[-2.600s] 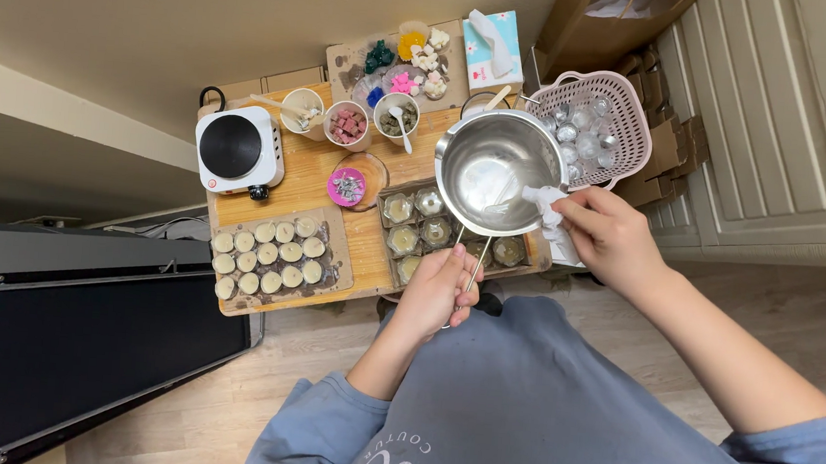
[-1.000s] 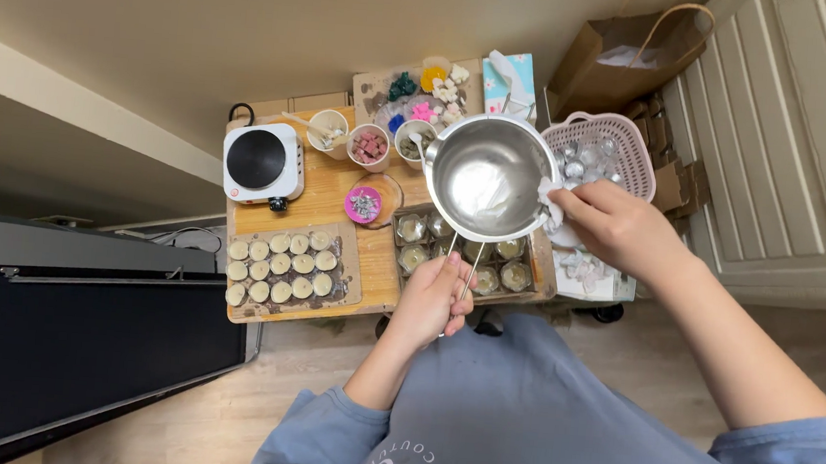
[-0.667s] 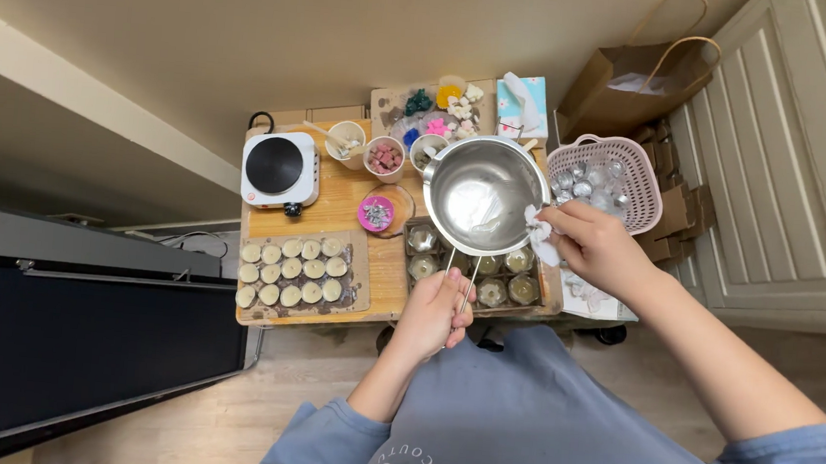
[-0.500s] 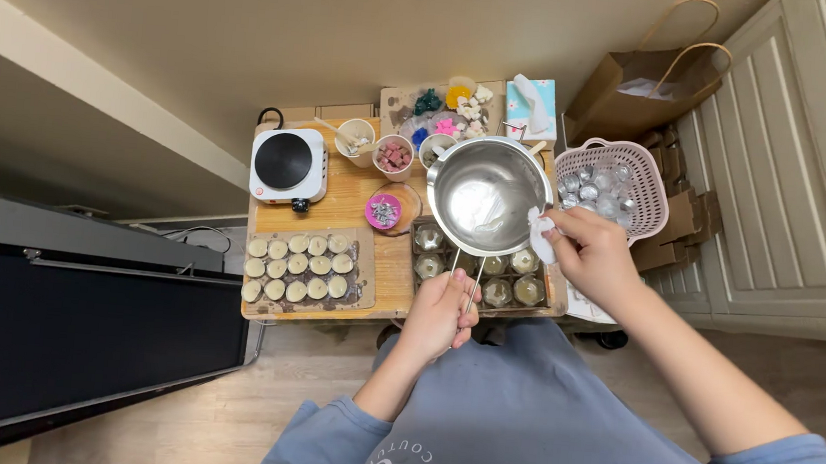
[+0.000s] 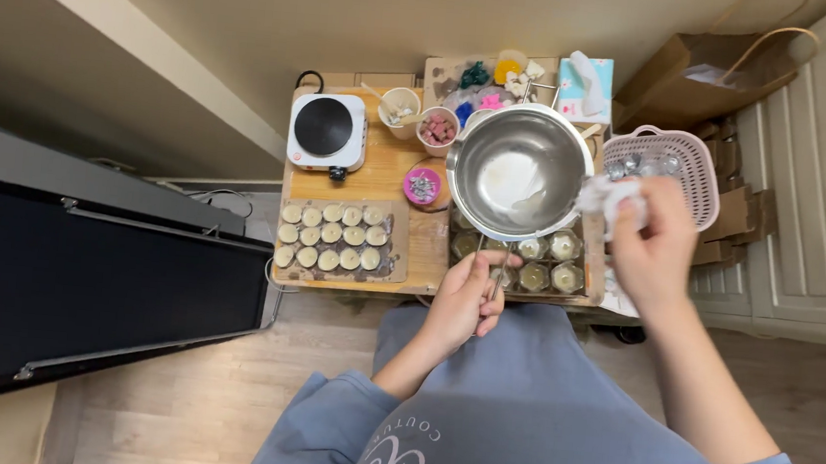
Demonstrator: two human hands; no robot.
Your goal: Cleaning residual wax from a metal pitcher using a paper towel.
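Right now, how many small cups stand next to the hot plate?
2. A cream cup with a stirrer just right of the hot plate, and a cup of pink pieces right of that, beside the steel pan. More may hide behind the pan.

On the low wooden surface (image 5: 388, 176) a small white hot plate (image 5: 328, 131) with a black disc stands at the far left corner. Near it sit a cup of pink pieces (image 5: 437, 129) and a pale cup (image 5: 400, 107) (something sticks out of it). A tray of pale tealights (image 5: 334, 240) lies in front. A lilac basket (image 5: 681, 170) stands right, a brown paper bag (image 5: 700, 78) beyond it.
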